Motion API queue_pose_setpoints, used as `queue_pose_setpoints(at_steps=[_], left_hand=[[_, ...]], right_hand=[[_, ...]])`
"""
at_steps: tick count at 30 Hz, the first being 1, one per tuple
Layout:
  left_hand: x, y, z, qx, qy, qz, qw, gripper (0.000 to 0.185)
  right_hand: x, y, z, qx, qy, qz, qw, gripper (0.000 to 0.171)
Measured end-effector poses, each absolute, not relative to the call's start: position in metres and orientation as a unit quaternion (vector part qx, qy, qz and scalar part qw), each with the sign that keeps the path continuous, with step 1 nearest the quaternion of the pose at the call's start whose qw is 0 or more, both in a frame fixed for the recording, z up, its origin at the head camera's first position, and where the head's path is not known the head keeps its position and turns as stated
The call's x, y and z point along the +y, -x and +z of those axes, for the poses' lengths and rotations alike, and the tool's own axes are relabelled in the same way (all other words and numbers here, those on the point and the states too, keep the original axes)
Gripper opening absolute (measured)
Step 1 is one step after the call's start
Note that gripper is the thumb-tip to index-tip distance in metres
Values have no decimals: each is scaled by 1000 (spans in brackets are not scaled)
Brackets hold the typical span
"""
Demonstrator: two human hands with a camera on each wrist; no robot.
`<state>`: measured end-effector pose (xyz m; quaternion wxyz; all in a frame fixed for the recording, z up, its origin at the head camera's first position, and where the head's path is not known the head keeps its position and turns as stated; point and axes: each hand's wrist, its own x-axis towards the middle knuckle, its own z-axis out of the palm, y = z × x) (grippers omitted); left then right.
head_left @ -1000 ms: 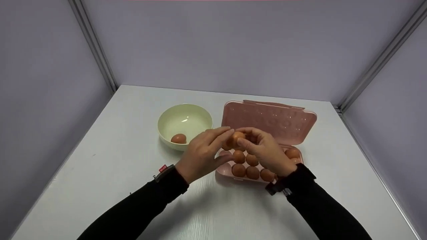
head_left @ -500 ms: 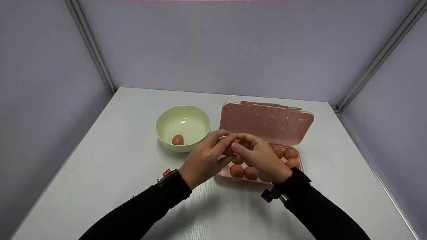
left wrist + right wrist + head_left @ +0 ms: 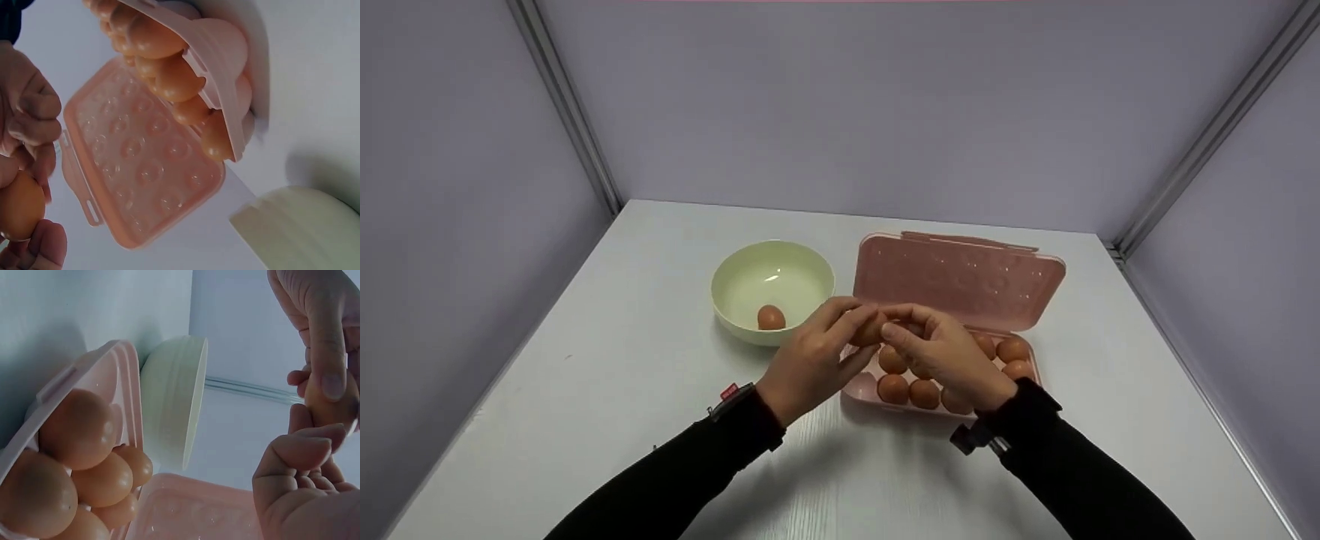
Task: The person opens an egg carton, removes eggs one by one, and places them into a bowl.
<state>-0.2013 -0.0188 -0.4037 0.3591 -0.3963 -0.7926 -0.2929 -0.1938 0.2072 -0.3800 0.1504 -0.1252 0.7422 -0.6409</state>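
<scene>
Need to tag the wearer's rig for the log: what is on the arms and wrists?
Both arms wear long black sleeves. The left wrist carries a dark strap with a small red tag; the right wrist carries a black strap with a small mounted device. Hands are bare, no gloves.

My head camera looks forward and down at the table (image 3: 607, 420), egg box (image 3: 960, 274) at one o'clock. Both wrist cameras sit low and close, tilted; each shares that box (image 3: 140, 169) (image 3: 191, 512) and the bowl (image 3: 171, 410).

No text, label, brand, number or sign can be read in any of these views.
</scene>
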Motion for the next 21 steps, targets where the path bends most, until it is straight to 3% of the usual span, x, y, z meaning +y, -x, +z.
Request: queue_pose_setpoints(at_steps=[9,21], left_hand=[[-52,245,-420,-836,284,-335,328,43],[-83,284,-439,-905,122,-374,164,46]], right_hand=[[220,198,-389,777,88,-606,146,48],[229,206,-404,822,126,-548,89,41]])
